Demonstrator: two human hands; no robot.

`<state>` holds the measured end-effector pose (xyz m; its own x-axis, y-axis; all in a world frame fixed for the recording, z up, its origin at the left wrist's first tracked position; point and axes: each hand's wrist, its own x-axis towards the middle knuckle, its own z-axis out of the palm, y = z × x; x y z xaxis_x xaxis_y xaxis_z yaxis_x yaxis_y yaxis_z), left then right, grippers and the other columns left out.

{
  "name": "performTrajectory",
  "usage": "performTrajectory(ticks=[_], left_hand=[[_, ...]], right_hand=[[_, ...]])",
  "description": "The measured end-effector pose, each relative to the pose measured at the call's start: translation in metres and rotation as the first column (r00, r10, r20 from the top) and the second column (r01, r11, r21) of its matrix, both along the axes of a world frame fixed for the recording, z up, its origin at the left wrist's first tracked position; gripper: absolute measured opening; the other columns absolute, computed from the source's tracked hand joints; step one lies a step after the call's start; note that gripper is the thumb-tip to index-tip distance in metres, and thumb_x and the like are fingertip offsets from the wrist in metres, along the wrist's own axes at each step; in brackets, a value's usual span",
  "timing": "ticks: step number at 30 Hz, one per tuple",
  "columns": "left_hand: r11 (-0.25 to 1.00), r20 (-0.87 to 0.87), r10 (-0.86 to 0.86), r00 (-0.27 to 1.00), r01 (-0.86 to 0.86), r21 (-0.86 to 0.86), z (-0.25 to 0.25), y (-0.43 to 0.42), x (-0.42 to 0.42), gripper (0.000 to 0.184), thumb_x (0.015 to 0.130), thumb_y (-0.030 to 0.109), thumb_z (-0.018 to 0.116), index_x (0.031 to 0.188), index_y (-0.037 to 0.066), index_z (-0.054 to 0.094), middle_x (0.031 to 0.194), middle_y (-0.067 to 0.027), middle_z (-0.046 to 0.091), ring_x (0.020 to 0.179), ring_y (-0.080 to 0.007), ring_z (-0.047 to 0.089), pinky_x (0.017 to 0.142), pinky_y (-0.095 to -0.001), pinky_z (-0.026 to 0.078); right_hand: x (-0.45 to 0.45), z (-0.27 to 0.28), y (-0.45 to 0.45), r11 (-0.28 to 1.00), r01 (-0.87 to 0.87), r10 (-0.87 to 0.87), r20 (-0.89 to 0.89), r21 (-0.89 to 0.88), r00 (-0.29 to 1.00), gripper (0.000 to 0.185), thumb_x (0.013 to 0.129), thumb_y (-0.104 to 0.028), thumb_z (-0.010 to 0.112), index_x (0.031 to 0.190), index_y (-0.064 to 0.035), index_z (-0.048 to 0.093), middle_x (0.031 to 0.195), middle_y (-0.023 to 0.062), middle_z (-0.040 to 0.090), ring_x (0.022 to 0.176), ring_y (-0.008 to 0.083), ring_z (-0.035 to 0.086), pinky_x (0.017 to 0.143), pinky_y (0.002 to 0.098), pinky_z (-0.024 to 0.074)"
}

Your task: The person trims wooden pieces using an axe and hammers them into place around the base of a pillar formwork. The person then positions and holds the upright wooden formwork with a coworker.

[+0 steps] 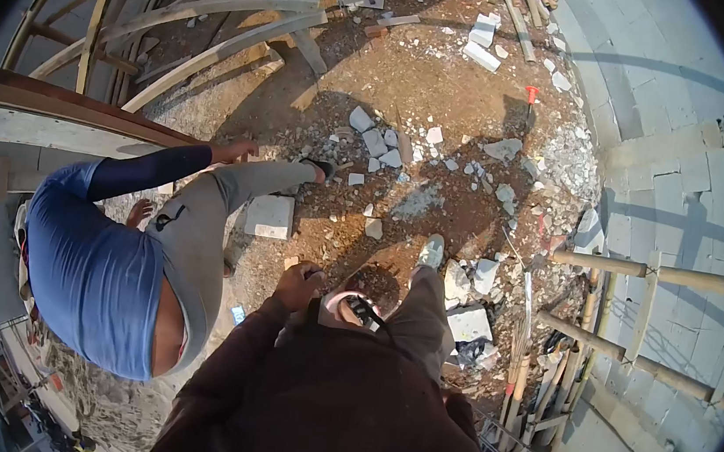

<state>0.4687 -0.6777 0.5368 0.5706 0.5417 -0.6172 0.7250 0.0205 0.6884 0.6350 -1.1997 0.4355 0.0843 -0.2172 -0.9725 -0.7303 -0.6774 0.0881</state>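
My left hand (297,286) is in front of my body with its fingers curled; what they hold, if anything, is too small to make out. Beside it, close to my waist, is a round pinkish-rimmed object (338,299) with dark parts inside, partly hidden by my dark shirt. I cannot see my right hand; only a bit of dark sleeve shows at my right side. My shoe (432,251) stands on the rubble ground.
At left a person in a blue shirt (101,269) bends over, hands apart from mine. A white block (270,216) lies near that person's feet. Broken blocks (374,143) litter the ground. Curved timbers (222,48) are at upper left, bamboo poles (605,264) and a block wall (673,206) at right.
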Motion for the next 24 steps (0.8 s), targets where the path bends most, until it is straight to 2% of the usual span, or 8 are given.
performTrajectory(ticks=[3, 5, 8, 10, 16, 20, 23, 24], left_hand=[[0.96, 0.175, 0.151, 0.973, -0.186, 0.208, 0.007, 0.001, 0.051, 0.029, 0.092, 0.026, 0.063, 0.101, 0.0, 0.068, 0.08, -0.012, 0.069, 0.076, -0.0216, 0.067, 0.073, -0.0354, 0.052], [0.964, 0.145, 0.2, 0.969, -0.222, 0.15, 0.028, 0.005, 0.08, 0.029, 0.091, 0.026, 0.063, 0.101, 0.0, 0.069, 0.081, -0.0129, 0.07, 0.076, -0.0217, 0.067, 0.073, -0.0345, 0.052], [0.938, 0.15, 0.291, 0.945, -0.313, 0.149, 0.034, 0.016, 0.111, 0.028, 0.091, 0.025, 0.063, 0.102, 0.0, 0.069, 0.085, -0.0139, 0.071, 0.078, -0.0218, 0.067, 0.073, -0.0341, 0.052], [0.912, 0.212, 0.374, 0.903, -0.4, 0.092, 0.033, 0.025, 0.121, 0.029, 0.091, 0.026, 0.064, 0.103, 0.0, 0.07, 0.09, -0.015, 0.072, 0.08, -0.0222, 0.069, 0.074, -0.0347, 0.052], [0.753, 0.165, 0.619, 0.768, -0.64, 0.153, -0.019, 0.034, 0.119, 0.03, 0.091, 0.028, 0.063, 0.1, 0.0, 0.07, 0.092, -0.0148, 0.072, 0.083, -0.026, 0.069, 0.078, -0.0358, 0.053], [0.64, 0.202, 0.696, 0.689, -0.723, 0.261, -0.116, 0.032, 0.098, 0.027, 0.089, 0.027, 0.063, 0.095, 0.001, 0.07, 0.091, -0.0158, 0.072, 0.078, -0.0263, 0.068, 0.074, -0.0381, 0.053], [0.418, -0.027, 0.905, 0.425, -0.898, -0.134, -0.191, 0.023, 0.086, 0.022, 0.087, 0.024, 0.062, 0.091, 0.004, 0.07, 0.081, -0.0143, 0.07, 0.071, -0.0257, 0.067, 0.069, -0.0401, 0.052], [0.539, -0.152, 0.839, 0.523, -0.837, 0.096, -0.177, 0.028, 0.083, 0.021, 0.086, 0.024, 0.061, 0.088, 0.005, 0.07, 0.073, -0.0122, 0.068, 0.067, -0.0238, 0.066, 0.064, -0.0408, 0.051]], right_hand=[[0.143, 0.03, 0.032, 0.999, -0.055, 0.055, -0.073, 0.001, 0.996, 0.014, 0.095, -0.017, 0.065, 0.094, -0.0033, 0.063, 0.064, 0.0046, 0.055, 0.049, 0.0188, 0.05, 0.044, 0.037, 0.0422], [0.238, 0.032, 0.043, 0.797, -0.603, 0.586, 0.197, 0.035, 0.786, 0.023, 0.092, -0.023, 0.069, 0.09, -0.0002, 0.065, 0.07, 0.0089, 0.063, 0.053, 0.021, 0.06, 0.047, 0.0353, 0.0487], [0.362, 0.051, 0.075, 0.956, -0.274, 0.229, 0.318, 0.102, 0.92, 0.03, 0.089, -0.029, 0.07, 0.088, 0.001, 0.064, 0.067, 0.009, 0.065, 0.049, 0.0209, 0.06, 0.047, 0.0369, 0.0515], [0.429, 0.054, 0.106, 0.878, -0.479, 0.407, 0.519, 0.005, 0.752, 0.028, 0.091, -0.029, 0.068, 0.086, -0.0043, 0.057, 0.059, 0.0052, 0.056, 0.046, 0.0179, 0.059, 0.039, 0.037, 0.0459], [0.5, 0.082, 0.261, 0.89, -0.451, 0.358, 0.516, 0.063, 0.778, 0.028, 0.094, -0.029, 0.065, 0.079, -0.0073, 0.055, 0.06, 0.0034, 0.052, 0.044, 0.0175, 0.051, 0.041, 0.0335, 0.0432], [0.485, 0.074, 0.38, 0.731, -0.682, 0.613, 0.442, -0.002, 0.655, 0.032, 0.092, -0.032, 0.069, 0.08, -0.0045, 0.06, 0.059, 0.0034, 0.055, 0.043, 0.0171, 0.051, 0.042, 0.0346, 0.0448], [0.485, 0.061, 0.466, 0.465, -0.883, 0.818, 0.415, -0.069, 0.398, 0.034, 0.087, -0.03, 0.073, 0.093, 0.0025, 0.064, 0.067, 0.008, 0.063, 0.054, 0.0196, 0.065, 0.047, 0.0376, 0.0522], [0.49, 0.068, 0.495, 0.391, -0.916, 0.862, 0.386, -0.093, 0.329, 0.035, 0.087, -0.031, 0.073, 0.092, 0.0022, 0.064, 0.067, 0.0079, 0.063, 0.054, 0.0195, 0.064, 0.047, 0.0371, 0.0525]])
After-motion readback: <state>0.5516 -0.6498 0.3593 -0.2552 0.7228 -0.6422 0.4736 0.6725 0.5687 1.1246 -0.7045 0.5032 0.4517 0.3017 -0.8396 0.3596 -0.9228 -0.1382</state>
